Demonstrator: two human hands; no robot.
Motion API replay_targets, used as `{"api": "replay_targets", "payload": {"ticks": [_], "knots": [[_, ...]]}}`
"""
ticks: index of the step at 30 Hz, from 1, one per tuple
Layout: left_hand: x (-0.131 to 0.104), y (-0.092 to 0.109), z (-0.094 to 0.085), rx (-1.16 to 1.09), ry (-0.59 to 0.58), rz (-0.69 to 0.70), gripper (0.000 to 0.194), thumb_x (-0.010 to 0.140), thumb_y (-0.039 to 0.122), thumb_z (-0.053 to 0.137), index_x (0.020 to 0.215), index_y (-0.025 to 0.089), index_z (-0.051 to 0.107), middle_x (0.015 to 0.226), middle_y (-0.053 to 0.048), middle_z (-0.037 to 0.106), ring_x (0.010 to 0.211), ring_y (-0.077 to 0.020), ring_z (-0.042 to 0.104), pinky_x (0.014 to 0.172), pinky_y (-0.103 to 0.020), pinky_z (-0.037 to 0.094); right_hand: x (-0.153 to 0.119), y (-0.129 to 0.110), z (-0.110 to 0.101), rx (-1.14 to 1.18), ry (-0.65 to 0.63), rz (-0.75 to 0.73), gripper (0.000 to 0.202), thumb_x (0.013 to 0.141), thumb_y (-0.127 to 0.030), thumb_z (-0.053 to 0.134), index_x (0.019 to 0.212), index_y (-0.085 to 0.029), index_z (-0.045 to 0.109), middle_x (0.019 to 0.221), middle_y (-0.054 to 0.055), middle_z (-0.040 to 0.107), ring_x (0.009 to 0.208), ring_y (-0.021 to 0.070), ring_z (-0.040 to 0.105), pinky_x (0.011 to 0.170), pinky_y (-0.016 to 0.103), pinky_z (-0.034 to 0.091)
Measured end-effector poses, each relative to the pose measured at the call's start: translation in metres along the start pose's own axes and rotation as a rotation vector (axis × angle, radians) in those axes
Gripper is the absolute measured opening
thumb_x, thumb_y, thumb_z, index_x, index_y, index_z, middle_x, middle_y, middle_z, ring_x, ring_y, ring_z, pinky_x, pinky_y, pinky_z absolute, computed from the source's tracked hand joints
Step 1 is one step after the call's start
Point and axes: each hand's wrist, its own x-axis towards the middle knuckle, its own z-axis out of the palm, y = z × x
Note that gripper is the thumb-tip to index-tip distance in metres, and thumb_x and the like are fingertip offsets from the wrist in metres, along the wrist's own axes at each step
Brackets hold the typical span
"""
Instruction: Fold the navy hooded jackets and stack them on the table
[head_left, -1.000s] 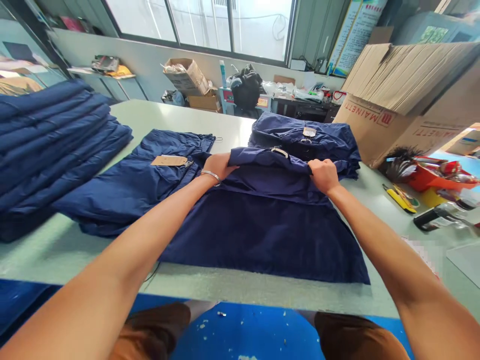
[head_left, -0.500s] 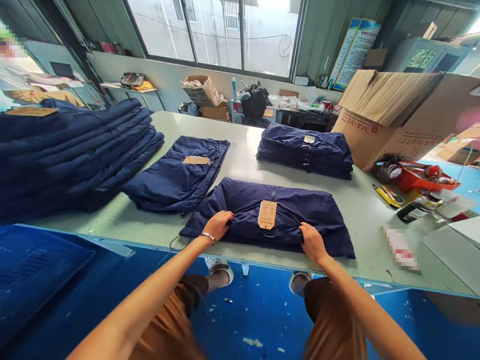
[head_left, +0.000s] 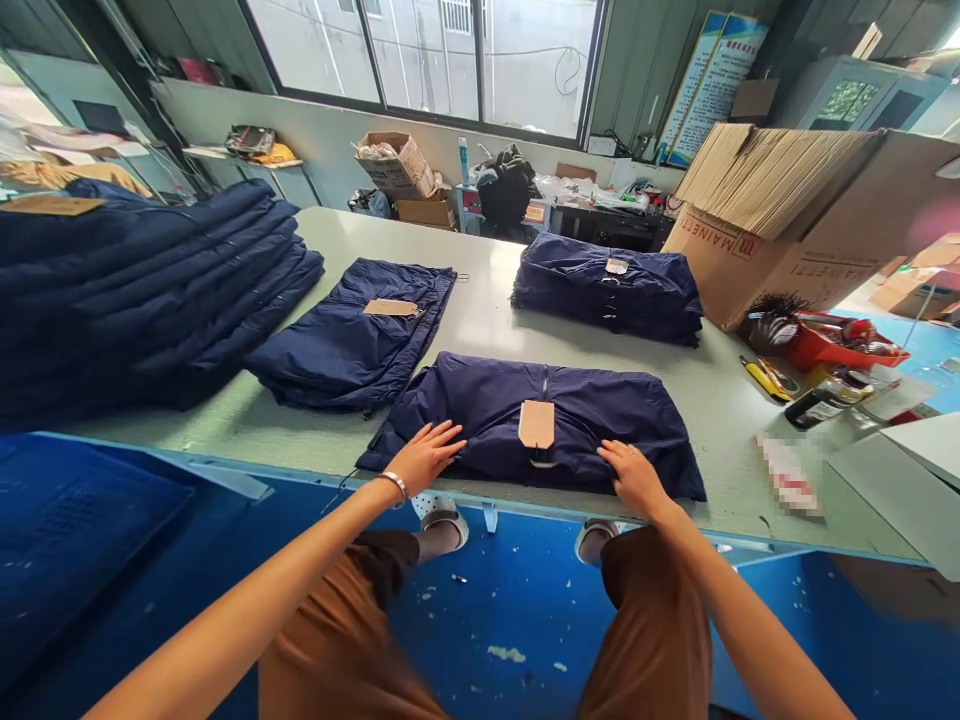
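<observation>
Folded garment [head_left: 480, 395]: lying along the near edge of the table [head_left: 484, 310], 1 tan tag [head_left: 537, 424] showing on top.
Left hand [head_left: 424, 460]: resting on the garment's left part, fingers spreading loosely, released.
Right hand [head_left: 635, 480]: resting on its right part, fingers extending, released.
2nd garment [head_left: 330, 350]: lying to the left.
Garment stack [head_left: 585, 295]: sitting farther back, right.

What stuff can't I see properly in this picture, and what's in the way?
All in the head view:
Palms of the left hand and right hand: hidden by the backs of the hands.
Inside layers of the front navy garment: hidden under its top layer.
Any writing on its tan tag: too small to tell.
Far-left part of the tall navy stack: cut off by the left edge.
Dark bottle: label too small to read.
</observation>
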Motion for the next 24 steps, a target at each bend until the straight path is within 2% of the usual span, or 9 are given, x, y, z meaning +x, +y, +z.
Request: {"api": "replay_targets", "payload": {"ticks": [4, 7, 9, 11, 13, 14, 17, 20, 24], "knots": [[-0.021, 0.004, 0.009, -0.065, -0.094, -0.080, 0.053, 0.094, 0.023, 0.038, 0.146, 0.028, 0.050, 0.157, -0.006, 0.040, 0.148, -0.0251, 0.032, 0.118, -0.055, 0.029, -0.023, -0.001, 0.018, 0.046, -0.066, 0.015, 0.076, 0.074, -0.005, 0.044, 0.149, -0.014, 0.044, 0.160, 0.010, 0.034, 0.149, 0.0242, 0.030, 0.122, 0.047, 0.025], [-0.017, 0.009, 0.003, -0.165, -0.104, -0.163, 0.058, 0.085, 0.020, 0.042, 0.141, 0.028, 0.055, 0.154, -0.005, 0.045, 0.147, -0.0262, 0.034, 0.118, -0.055, 0.029, -0.030, -0.003, 0.016, 0.093, -0.060, 0.007, 0.070, 0.077, -0.015, 0.048, 0.148, -0.016, 0.048, 0.159, 0.010, 0.037, 0.148, 0.0260, 0.032, 0.121, 0.049, 0.026], [-0.007, 0.020, -0.005, -0.250, 0.014, -0.250, 0.060, 0.081, 0.018, 0.040, 0.137, 0.023, 0.059, 0.149, -0.006, 0.052, 0.144, -0.0248, 0.039, 0.118, -0.051, 0.033, -0.027, -0.005, 0.008, 0.143, -0.019, 0.016, 0.062, 0.082, -0.021, 0.049, 0.143, -0.016, 0.053, 0.154, 0.012, 0.045, 0.143, 0.0251, 0.041, 0.119, 0.046, 0.031], [0.006, 0.040, -0.011, -0.296, 0.209, -0.301, 0.057, 0.084, 0.019, 0.037, 0.137, 0.017, 0.059, 0.144, -0.008, 0.057, 0.142, -0.0224, 0.042, 0.118, -0.046, 0.034, -0.018, -0.012, 0.001, 0.171, 0.050, 0.036, 0.053, 0.090, -0.029, 0.046, 0.140, -0.016, 0.056, 0.148, 0.013, 0.052, 0.138, 0.0233, 0.047, 0.117, 0.042, 0.035], [0.020, 0.065, -0.012, -0.268, 0.341, -0.266, 0.055, 0.091, 0.024, 0.034, 0.142, 0.015, 0.054, 0.147, -0.008, 0.054, 0.143, -0.0214, 0.040, 0.120, -0.043, 0.031, -0.005, -0.021, -0.001, 0.133, 0.115, 0.056, 0.050, 0.097, -0.035, 0.041, 0.142, -0.018, 0.054, 0.149, 0.012, 0.051, 0.139, 0.0238, 0.046, 0.117, 0.044, 0.033], [0.027, 0.076, -0.011, -0.227, 0.351, -0.229, 0.055, 0.094, 0.028, 0.034, 0.145, 0.016, 0.050, 0.150, -0.008, 0.050, 0.146, -0.0220, 0.036, 0.122, -0.044, 0.028, 0.001, -0.027, 0.000, 0.091, 0.127, 0.062, 0.050, 0.099, -0.038, 0.039, 0.145, -0.021, 0.052, 0.153, 0.011, 0.047, 0.142, 0.0252, 0.041, 0.118, 0.048, 0.030], [0.039, 0.094, 0.003, -0.100, 0.186, -0.234, 0.055, 0.097, 0.039, 0.039, 0.149, 0.024, 0.046, 0.157, -0.005, 0.041, 0.150, -0.0276, 0.027, 0.123, -0.053, 0.020, 0.015, -0.040, 0.015, -0.026, 0.074, 0.102, 0.052, 0.101, -0.043, 0.038, 0.152, -0.030, 0.041, 0.162, 0.004, 0.033, 0.150, 0.0284, 0.024, 0.120, 0.058, 0.018], [0.040, 0.089, 0.019, -0.041, 0.011, -0.340, 0.057, 0.098, 0.045, 0.039, 0.152, 0.028, 0.041, 0.160, -0.004, 0.035, 0.150, -0.0300, 0.027, 0.121, -0.056, 0.022, 0.019, -0.042, 0.032, -0.044, -0.002, 0.143, 0.054, 0.101, -0.046, 0.037, 0.154, -0.034, 0.034, 0.165, 0.000, 0.024, 0.152, 0.0278, 0.018, 0.120, 0.060, 0.014], [0.036, 0.078, 0.030, -0.006, 0.021, -0.348, 0.059, 0.099, 0.048, 0.036, 0.155, 0.029, 0.035, 0.161, -0.002, 0.031, 0.151, -0.0281, 0.025, 0.122, -0.054, 0.021, 0.017, -0.040, 0.039, 0.000, 0.010, 0.148, 0.053, 0.101, -0.044, 0.040, 0.152, -0.033, 0.038, 0.164, 0.000, 0.028, 0.151, 0.0278, 0.020, 0.119, 0.060, 0.013]]}}
